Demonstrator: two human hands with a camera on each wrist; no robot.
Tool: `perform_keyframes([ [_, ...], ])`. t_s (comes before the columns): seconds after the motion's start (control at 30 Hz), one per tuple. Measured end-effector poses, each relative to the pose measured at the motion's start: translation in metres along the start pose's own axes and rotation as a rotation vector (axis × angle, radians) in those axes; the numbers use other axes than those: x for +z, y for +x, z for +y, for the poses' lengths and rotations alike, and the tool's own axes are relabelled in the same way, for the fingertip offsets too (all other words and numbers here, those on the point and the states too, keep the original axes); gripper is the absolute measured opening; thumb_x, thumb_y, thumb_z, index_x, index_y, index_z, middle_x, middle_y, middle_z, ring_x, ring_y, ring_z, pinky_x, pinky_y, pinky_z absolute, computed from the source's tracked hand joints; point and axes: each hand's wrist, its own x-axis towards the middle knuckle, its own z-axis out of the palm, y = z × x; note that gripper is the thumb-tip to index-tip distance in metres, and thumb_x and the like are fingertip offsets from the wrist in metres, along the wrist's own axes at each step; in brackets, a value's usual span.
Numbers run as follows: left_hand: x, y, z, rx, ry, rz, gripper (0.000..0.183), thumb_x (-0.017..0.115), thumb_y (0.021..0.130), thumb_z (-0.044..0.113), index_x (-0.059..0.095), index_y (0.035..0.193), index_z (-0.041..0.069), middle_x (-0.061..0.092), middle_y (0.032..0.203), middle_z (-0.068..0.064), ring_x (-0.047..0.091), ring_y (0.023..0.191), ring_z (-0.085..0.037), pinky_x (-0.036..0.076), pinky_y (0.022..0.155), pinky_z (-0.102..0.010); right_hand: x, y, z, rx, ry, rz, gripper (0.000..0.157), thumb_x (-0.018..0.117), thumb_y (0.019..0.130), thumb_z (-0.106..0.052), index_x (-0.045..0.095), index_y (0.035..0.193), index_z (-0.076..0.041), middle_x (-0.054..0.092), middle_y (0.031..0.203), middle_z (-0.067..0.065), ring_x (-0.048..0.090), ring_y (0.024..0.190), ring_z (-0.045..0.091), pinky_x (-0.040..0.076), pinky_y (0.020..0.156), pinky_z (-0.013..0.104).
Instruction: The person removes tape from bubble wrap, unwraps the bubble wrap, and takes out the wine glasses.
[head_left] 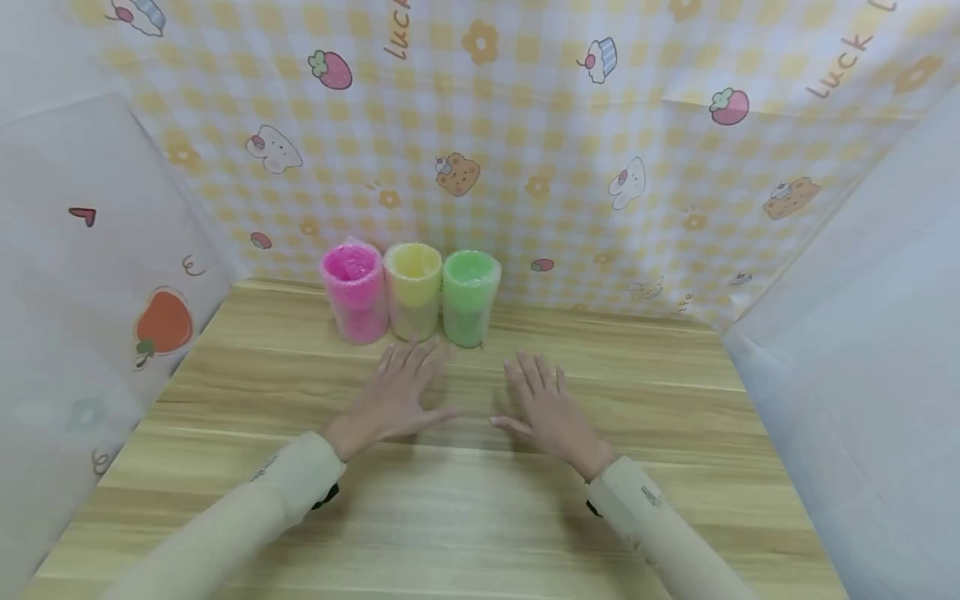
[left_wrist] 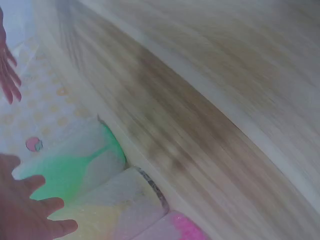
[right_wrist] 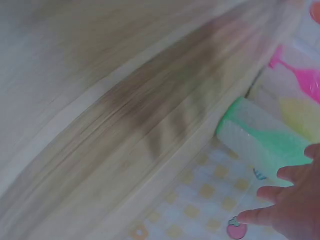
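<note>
Pink cup, yellow cup, green cup — side by side at back of table. Left hand, right hand spread, gripping nothing. Cups look light, likely stiff, maybe slick — hold round mid-height.

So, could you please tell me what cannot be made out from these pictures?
- Head view: the marking on the right sleeve is too small to read.
- Head view: cloudy wrapping blurs the lower part of the yellow cup.
- Left wrist view: the bottom edge cuts off the pink cup.
- Right wrist view: the right hand partly hides the rim of the green cup.
</note>
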Motion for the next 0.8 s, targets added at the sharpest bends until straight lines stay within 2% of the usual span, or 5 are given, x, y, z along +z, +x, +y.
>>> perform_keyframes([
  [0.17,0.001,0.021,-0.002,-0.105,-0.164,0.081,0.09,0.042,0.08,0.069,0.009,0.146,0.019,0.021,0.15,-0.01,0.022,0.136,-0.033,0.018,0.109,-0.056,-0.006,0.023,0.003,0.11,0.269,0.069,0.081,0.045,0.089,-0.052,0.008,0.145,-0.007,0.017,0.149,0.019,0.021,0.135,0.039,0.02,0.108,0.058],
  [0.27,0.001,0.035,-0.003,-0.172,-0.319,0.149,0.088,0.046,0.081,0.065,0.011,0.146,0.018,0.021,0.15,-0.009,0.026,0.135,-0.03,0.025,0.106,-0.056,-0.013,0.042,0.007,0.176,0.46,0.112,0.077,0.047,0.09,-0.044,0.007,0.145,-0.008,0.019,0.148,0.019,0.022,0.135,0.036,0.02,0.111,0.052],
  [0.47,0.001,0.065,-0.002,-0.197,-0.655,0.285,0.078,0.053,0.084,0.053,0.02,0.144,0.015,0.027,0.148,-0.009,0.028,0.135,-0.027,0.026,0.108,-0.05,-0.031,0.08,0.015,0.279,0.796,0.125,0.073,0.046,0.093,-0.035,0.002,0.145,-0.009,0.015,0.147,0.023,0.024,0.133,0.04,0.027,0.107,0.052],
  [0.63,0.002,0.084,0.002,-0.292,-0.851,0.32,0.074,0.051,0.087,0.048,0.023,0.142,0.008,0.032,0.144,-0.014,0.03,0.133,-0.03,0.025,0.109,-0.048,-0.044,0.107,0.017,0.454,1.052,0.088,0.067,0.042,0.094,-0.036,0.005,0.146,-0.015,0.021,0.147,0.02,0.028,0.133,0.036,0.034,0.105,0.047],
  [0.8,0.004,0.097,0.004,-0.365,-0.95,0.314,0.07,0.05,0.089,0.044,0.023,0.141,0.007,0.034,0.143,-0.014,0.031,0.132,-0.029,0.024,0.111,-0.045,-0.044,0.12,0.019,0.523,1.142,0.066,0.062,0.039,0.096,-0.036,0.008,0.146,-0.017,0.024,0.147,0.016,0.029,0.133,0.033,0.035,0.104,0.046],
])
